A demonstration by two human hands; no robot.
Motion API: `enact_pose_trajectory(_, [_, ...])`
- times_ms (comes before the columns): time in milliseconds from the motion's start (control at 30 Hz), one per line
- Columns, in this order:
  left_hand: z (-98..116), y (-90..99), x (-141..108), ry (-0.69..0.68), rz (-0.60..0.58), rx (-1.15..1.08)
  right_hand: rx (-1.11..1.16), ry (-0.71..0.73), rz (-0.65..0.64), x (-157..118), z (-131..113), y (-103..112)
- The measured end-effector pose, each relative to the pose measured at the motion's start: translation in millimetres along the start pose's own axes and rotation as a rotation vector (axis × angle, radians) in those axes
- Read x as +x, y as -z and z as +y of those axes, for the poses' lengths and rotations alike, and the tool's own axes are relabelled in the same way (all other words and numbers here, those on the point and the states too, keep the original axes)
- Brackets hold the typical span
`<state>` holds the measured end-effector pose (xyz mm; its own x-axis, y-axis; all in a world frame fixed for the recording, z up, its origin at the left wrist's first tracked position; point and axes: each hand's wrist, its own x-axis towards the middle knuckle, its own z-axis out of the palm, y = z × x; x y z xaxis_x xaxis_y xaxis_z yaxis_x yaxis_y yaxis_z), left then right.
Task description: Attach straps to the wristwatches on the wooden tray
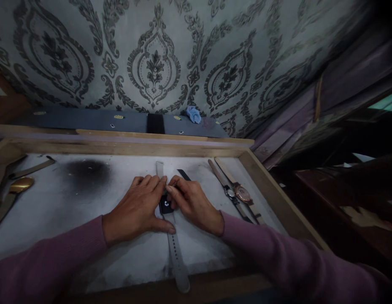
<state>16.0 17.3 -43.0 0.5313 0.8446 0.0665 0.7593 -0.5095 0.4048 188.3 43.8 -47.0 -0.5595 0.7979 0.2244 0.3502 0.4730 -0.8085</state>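
Observation:
A smartwatch with a dark square face [166, 205] and a pale grey strap [177, 261] lies lengthwise in front of me, its lower strap end reaching over the near wooden edge. My left hand [137, 209] holds it from the left, fingers bent over the upper part and thumb against the strap. From the right, my right hand [194, 207] pinches thumb and fingertips together at the upper edge of the face; what is between them is hidden. Just behind that hand a narrow dark strip [183, 174] sticks out.
A shallow wooden tray [129, 148] with a white, dark-stained bottom surrounds the work. Two wristwatches, one large rose-gold [243, 194] and one small [230, 193], lie right. A gold-coloured watch [21, 185] lies left. Behind are a crumpled blue cloth [193, 114] and patterned fabric [154, 67].

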Motion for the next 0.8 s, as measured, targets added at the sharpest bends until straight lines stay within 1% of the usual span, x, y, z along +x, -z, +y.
enact_pose_trajectory(233, [-2.8,-3.1,-0.3,-0.013,0.012,0.027,0.083,-0.088,0.015,-3.1,4.2,-0.8])
enact_pose_trajectory(600, [-1.7,-1.8,0.4,0.006,-0.021,0.033,0.031,-0.011,0.007,-1.6,3.8,-1.4])
enact_pose_trajectory(700, [-2.3,-2.4,0.4,0.002,-0.005,0.022,0.044,-0.024,0.008,-1.9,3.6,-1.4])
enact_pose_trajectory(800, [-2.8,-2.9,0.2,-0.006,0.001,0.028,0.091,-0.067,0.018,-2.9,3.6,-1.3])
